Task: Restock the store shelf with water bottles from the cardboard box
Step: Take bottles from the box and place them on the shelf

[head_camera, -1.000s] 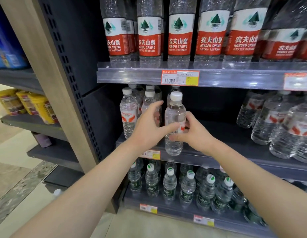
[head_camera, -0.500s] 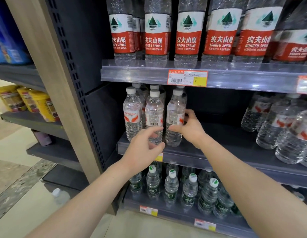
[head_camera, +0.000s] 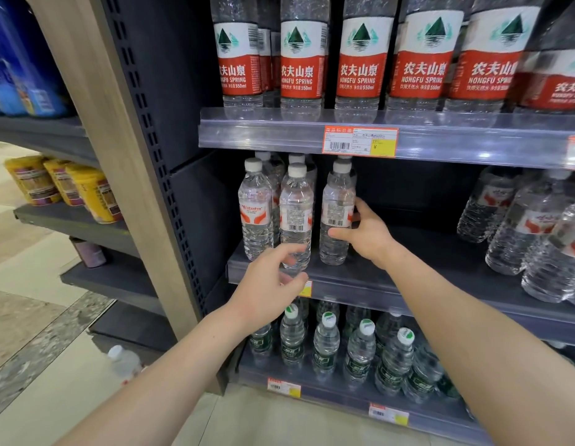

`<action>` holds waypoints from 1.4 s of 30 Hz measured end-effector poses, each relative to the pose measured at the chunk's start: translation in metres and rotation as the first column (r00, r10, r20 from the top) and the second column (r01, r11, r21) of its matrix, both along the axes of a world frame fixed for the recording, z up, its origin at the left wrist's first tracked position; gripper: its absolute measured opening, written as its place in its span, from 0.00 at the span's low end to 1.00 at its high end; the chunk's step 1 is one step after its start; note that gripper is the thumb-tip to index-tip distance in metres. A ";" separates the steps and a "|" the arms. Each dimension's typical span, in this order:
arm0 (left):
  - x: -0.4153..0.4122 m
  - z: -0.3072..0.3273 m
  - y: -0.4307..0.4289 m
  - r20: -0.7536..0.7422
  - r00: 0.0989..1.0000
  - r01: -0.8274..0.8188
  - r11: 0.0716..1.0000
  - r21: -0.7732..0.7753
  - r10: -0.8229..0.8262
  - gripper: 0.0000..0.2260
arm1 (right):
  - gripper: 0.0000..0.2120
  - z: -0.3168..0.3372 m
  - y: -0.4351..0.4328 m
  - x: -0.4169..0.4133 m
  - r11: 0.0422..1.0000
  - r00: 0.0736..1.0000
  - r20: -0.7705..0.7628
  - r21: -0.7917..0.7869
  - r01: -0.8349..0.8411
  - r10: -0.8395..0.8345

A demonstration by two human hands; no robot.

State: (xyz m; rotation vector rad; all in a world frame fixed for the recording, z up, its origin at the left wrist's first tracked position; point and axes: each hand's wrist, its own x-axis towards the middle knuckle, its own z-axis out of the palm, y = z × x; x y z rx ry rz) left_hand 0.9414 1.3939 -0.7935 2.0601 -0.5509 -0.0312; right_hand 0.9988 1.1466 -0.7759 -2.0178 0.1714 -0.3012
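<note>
- Your right hand [head_camera: 365, 235] grips the water bottle [head_camera: 336, 217], upright at the middle shelf's [head_camera: 440, 262] left end.
- Your left hand [head_camera: 267, 284] hangs loosely open at that shelf's front edge, holding nothing.

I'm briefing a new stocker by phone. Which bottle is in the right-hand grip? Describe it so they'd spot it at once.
Find the middle shelf, below the red-labelled bottles. At its left end three white-capped bottles stand in front. The rightmost bottle is the one, held in the right-hand grip: only it has bare shelf on its right.
</note>
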 end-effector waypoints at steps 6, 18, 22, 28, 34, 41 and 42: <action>-0.004 0.000 0.002 -0.024 1.000 -0.004 1.000 0.021 0.005 0.18 | 0.38 0.003 0.004 -0.004 0.998 0.998 -0.006 -0.002 0.064 -0.064; -0.014 -0.008 0.008 0.006 1.000 0.016 0.990 0.143 -0.017 0.19 | 0.33 0.004 0.008 -0.001 0.993 0.993 0.037 -0.028 0.111 -0.110; -0.012 -0.006 0.005 0.009 1.000 0.017 0.992 0.128 -0.018 0.19 | 0.33 0.003 0.006 0.001 0.994 0.994 0.037 -0.027 0.105 -0.104; -0.009 -0.006 0.000 0.003 0.999 0.032 0.994 0.108 -0.033 0.18 | 0.34 0.001 0.004 0.003 0.995 0.994 0.043 -0.014 0.104 -0.103; -0.011 -0.006 -0.002 0.013 0.999 0.035 0.993 0.108 -0.037 0.18 | 0.35 -0.001 0.004 0.006 0.993 0.992 0.046 -0.004 0.114 -0.114; -0.012 -0.007 -0.001 0.029 0.999 0.019 0.989 0.144 -0.024 0.19 | 0.39 -0.001 0.005 0.004 0.992 0.992 0.025 0.011 0.122 -0.123; -0.012 -0.007 -0.001 0.027 0.999 0.019 0.988 0.152 -0.024 0.18 | 0.41 -0.001 0.005 0.001 0.992 0.992 0.026 0.017 0.124 -0.124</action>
